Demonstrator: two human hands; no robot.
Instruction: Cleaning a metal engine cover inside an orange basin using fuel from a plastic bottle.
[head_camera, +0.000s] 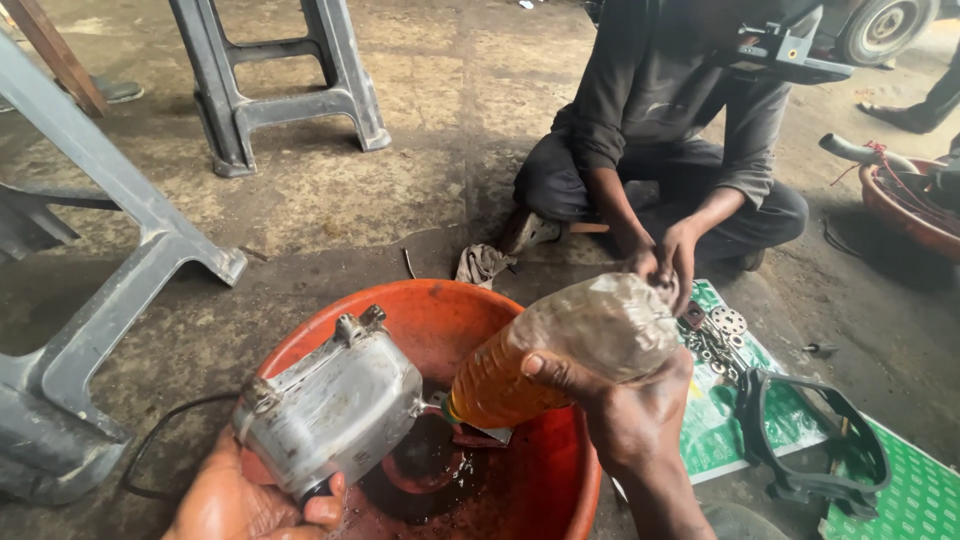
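My left hand (240, 505) grips a grey metal engine cover (330, 405) and holds it tilted over an orange plastic basin (430, 310). My right hand (630, 410) clasps a clear plastic bottle (570, 345) with amber liquid, tipped neck-down toward the cover, its mouth close to the cover's right side. Dark liquid and a red part lie in the bottom of the basin.
A person (660, 130) squats across from me, hands together over a green sheet (720, 420) with small metal parts. A black frame (810, 440) lies on that sheet. Grey plastic stool legs (270, 100) stand on the concrete at left. A rag (482, 264) lies beyond the basin.
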